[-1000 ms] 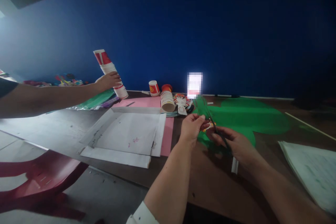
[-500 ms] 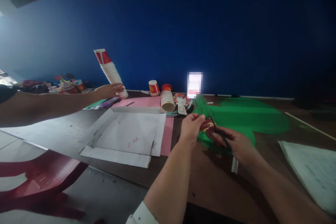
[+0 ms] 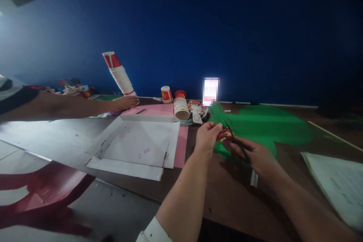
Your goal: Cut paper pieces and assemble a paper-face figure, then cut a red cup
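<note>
partly yellow, partly white small piece (image 3: 229,135) beside dark scissors (image 3: 241,148)

The head camera looks forward and down across the table (image 3: 227,200) from its near side. The blue wall (image 3: 181,34) fills the far part

red chair (image 3: 53,185) | white tray (image 3: 127,141) on pink sheet (image 3: 182,147) | blue wall (image 3: 170,26)

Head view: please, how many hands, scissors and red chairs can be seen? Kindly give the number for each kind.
Hands: 3 (left hand, right hand, co-worker's hand)
Scissors: 1
Red chair: 1
Total: 5
</note>
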Demonstrator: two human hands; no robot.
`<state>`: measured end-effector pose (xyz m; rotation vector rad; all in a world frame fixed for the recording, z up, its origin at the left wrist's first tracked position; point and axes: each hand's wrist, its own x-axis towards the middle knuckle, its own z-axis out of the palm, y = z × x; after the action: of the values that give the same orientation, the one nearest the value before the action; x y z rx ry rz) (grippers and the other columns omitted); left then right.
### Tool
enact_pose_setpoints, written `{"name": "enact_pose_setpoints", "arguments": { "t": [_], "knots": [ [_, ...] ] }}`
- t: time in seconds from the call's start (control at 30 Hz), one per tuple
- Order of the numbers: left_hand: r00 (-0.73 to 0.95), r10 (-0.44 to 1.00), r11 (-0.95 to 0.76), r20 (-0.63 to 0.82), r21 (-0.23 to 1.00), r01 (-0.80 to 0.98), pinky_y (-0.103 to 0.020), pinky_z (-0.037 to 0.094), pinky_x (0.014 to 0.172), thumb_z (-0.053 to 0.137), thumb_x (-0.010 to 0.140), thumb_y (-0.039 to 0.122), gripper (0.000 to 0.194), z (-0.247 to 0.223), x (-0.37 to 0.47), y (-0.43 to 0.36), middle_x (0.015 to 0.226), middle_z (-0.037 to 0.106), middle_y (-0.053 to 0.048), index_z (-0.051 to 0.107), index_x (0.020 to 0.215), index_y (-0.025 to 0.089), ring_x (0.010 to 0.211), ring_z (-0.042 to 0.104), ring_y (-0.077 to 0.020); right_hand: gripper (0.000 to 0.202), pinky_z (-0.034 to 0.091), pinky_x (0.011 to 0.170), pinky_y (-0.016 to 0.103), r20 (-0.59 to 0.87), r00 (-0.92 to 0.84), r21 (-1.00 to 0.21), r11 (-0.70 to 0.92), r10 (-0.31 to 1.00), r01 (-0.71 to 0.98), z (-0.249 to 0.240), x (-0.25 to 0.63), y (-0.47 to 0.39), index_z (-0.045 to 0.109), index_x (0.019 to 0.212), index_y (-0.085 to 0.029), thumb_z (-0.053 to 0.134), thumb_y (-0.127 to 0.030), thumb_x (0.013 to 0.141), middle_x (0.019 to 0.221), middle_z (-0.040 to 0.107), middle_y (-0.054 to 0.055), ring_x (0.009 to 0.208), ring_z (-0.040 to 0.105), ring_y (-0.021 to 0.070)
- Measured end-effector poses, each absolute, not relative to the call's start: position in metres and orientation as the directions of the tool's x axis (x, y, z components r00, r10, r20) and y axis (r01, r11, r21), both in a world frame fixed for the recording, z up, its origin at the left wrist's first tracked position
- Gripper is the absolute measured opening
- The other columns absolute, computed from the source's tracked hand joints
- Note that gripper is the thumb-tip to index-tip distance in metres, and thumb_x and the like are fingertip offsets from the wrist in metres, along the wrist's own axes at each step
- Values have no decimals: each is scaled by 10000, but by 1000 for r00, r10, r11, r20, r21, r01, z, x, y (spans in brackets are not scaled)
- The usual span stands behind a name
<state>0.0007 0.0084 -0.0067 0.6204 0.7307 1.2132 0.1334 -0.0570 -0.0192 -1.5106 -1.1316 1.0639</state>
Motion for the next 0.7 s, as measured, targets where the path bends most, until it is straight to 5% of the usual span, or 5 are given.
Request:
{"name": "enact_pose_setpoints", "arguments": {
  "t": [0.7],
  "knots": [
    [180, 966, 258, -187, 766, -589, -251, 568, 715, 656, 795, 97, 130, -3, 0, 6, 655, 624, -12, 565, 710, 129, 685, 678, -131, 563, 552, 763, 314, -106, 186, -980, -134, 977, 147, -17, 132, -57, 780, 1086, -240, 815, -561, 625, 942, 772, 62, 889, 698, 253]
  ]
}}
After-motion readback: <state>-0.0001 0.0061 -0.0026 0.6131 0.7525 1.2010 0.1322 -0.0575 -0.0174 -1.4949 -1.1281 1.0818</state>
